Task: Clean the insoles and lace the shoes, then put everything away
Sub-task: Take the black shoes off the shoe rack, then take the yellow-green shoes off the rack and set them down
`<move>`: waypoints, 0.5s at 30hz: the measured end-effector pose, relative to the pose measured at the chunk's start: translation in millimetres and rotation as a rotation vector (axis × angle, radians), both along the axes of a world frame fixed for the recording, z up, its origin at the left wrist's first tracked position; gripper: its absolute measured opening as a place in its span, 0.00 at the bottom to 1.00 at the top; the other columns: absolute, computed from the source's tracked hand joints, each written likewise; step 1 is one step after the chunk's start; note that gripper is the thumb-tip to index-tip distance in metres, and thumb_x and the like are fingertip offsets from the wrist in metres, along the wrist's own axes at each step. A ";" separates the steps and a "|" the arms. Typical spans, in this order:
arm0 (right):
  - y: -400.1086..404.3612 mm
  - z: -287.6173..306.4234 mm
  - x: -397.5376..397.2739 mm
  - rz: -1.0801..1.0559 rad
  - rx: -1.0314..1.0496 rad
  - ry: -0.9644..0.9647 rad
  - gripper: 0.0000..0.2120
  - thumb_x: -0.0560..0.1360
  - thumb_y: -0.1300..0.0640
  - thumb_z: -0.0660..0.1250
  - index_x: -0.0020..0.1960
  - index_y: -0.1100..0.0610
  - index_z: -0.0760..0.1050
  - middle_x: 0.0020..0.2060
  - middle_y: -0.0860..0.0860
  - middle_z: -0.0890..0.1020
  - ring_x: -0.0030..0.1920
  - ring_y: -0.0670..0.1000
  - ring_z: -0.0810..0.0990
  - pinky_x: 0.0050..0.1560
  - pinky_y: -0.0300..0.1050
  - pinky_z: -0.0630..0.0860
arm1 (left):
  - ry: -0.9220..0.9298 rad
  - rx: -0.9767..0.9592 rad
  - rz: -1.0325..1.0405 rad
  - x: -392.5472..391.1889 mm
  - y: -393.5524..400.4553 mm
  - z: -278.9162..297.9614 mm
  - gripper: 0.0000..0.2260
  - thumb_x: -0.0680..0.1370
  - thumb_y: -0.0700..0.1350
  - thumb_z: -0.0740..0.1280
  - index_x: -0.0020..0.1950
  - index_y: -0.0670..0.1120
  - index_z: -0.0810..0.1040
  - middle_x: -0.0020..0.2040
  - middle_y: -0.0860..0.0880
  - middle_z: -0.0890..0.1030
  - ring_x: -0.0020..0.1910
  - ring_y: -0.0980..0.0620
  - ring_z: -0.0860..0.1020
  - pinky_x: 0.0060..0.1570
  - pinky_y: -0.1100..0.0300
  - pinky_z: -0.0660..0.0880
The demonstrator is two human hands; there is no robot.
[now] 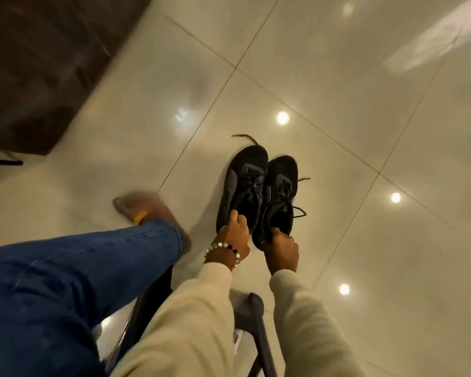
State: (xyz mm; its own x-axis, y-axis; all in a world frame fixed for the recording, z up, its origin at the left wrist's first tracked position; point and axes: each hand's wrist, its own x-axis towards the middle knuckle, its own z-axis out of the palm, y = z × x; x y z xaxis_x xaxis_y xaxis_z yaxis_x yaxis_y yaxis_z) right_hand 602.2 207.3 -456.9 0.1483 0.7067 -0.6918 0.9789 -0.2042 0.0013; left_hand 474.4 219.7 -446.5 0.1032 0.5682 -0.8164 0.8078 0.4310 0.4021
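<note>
Closest to me are two cream sleeves (pixel 191 317) reaching down and forward, with a jeans-clad leg (pixel 74 270) stretched out to the left and a dark chair frame (pixel 259 322) under the arms. The left hand (pixel 233 236), wearing a bead bracelet (pixel 223 250) at the wrist, curls its fingers into the heel opening of the left shoe (pixel 242 183) and grips it. Just beside it, the right hand (pixel 282 253) grips the heel rim of the right shoe (pixel 279 194) the same way. Both black shoes sit side by side, touching, toes pointing away, loose laces (pixel 297 210) trailing out. A blurred foot (pixel 147 210) shows left of them. Beyond lies glossy tiled floor (pixel 337 77) and dark furniture (pixel 38 63) at the far left.
</note>
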 end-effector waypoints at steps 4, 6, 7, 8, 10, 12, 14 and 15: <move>-5.9 -17.9 -3.4 0.006 -0.038 -0.013 0.11 0.77 0.62 0.61 0.58 0.62 0.72 0.49 0.63 0.80 0.49 0.66 0.78 0.46 0.53 0.76 | -0.005 -0.106 -0.022 -5.7 -5.2 -25.6 0.22 0.76 0.34 0.64 0.68 0.39 0.62 0.73 0.42 0.56 0.60 0.38 0.75 0.57 0.51 0.73; -6.4 -21.2 -4.4 -0.009 -0.062 -0.025 0.11 0.77 0.64 0.60 0.58 0.63 0.72 0.49 0.64 0.79 0.49 0.67 0.78 0.47 0.54 0.77 | -0.004 -0.144 -0.038 -6.6 -9.1 -33.0 0.23 0.76 0.35 0.64 0.70 0.39 0.61 0.73 0.42 0.57 0.61 0.38 0.74 0.58 0.50 0.72; -6.3 -22.6 -4.3 -0.024 -0.078 -0.024 0.11 0.77 0.64 0.59 0.59 0.64 0.72 0.49 0.64 0.78 0.49 0.67 0.77 0.48 0.55 0.77 | -0.008 -0.162 -0.047 -6.3 -11.3 -35.2 0.24 0.77 0.36 0.64 0.71 0.39 0.60 0.73 0.42 0.56 0.62 0.38 0.73 0.59 0.50 0.71; -5.3 -23.0 -4.8 -0.037 -0.099 -0.017 0.11 0.78 0.64 0.58 0.59 0.64 0.72 0.50 0.65 0.78 0.50 0.67 0.77 0.49 0.55 0.76 | -0.016 -0.183 -0.056 -6.1 -12.9 -36.5 0.25 0.77 0.37 0.64 0.72 0.39 0.60 0.74 0.42 0.56 0.63 0.38 0.72 0.60 0.50 0.71; -3.0 -19.8 -6.2 -0.060 -0.140 0.002 0.13 0.78 0.64 0.58 0.62 0.63 0.71 0.52 0.65 0.77 0.52 0.67 0.76 0.52 0.54 0.75 | -0.039 -0.220 -0.069 -7.7 -14.2 -36.8 0.26 0.78 0.39 0.63 0.73 0.40 0.59 0.75 0.43 0.55 0.65 0.38 0.71 0.63 0.49 0.70; 0.5 -12.0 -7.3 -0.091 -0.148 0.014 0.15 0.78 0.63 0.58 0.64 0.61 0.70 0.55 0.64 0.76 0.55 0.67 0.75 0.54 0.53 0.73 | -0.047 -0.232 -0.073 -12.6 -12.5 -35.3 0.25 0.78 0.41 0.63 0.74 0.42 0.60 0.75 0.43 0.56 0.67 0.38 0.69 0.65 0.48 0.69; 5.4 -0.5 -9.2 -0.113 -0.125 0.006 0.15 0.78 0.62 0.59 0.65 0.61 0.70 0.56 0.64 0.76 0.56 0.66 0.75 0.54 0.53 0.73 | -0.054 -0.213 -0.055 -20.6 -6.2 -26.9 0.23 0.78 0.43 0.63 0.72 0.43 0.64 0.73 0.42 0.61 0.68 0.39 0.69 0.66 0.48 0.68; 8.2 5.9 -11.5 -0.117 -0.107 0.006 0.14 0.78 0.62 0.60 0.63 0.61 0.71 0.56 0.64 0.76 0.56 0.66 0.75 0.54 0.53 0.73 | -0.053 -0.192 -0.043 -26.1 -1.8 -20.0 0.21 0.78 0.44 0.63 0.71 0.43 0.67 0.71 0.41 0.65 0.67 0.39 0.70 0.66 0.49 0.68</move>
State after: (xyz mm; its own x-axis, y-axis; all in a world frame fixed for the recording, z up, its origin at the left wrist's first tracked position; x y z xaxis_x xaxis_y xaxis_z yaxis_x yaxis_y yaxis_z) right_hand 590.8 215.5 -450.9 0.2213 0.6069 -0.7633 0.9484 -0.3163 0.0235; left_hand 448.3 217.9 -466.5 0.1699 0.3966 -0.9021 0.8068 0.4697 0.3584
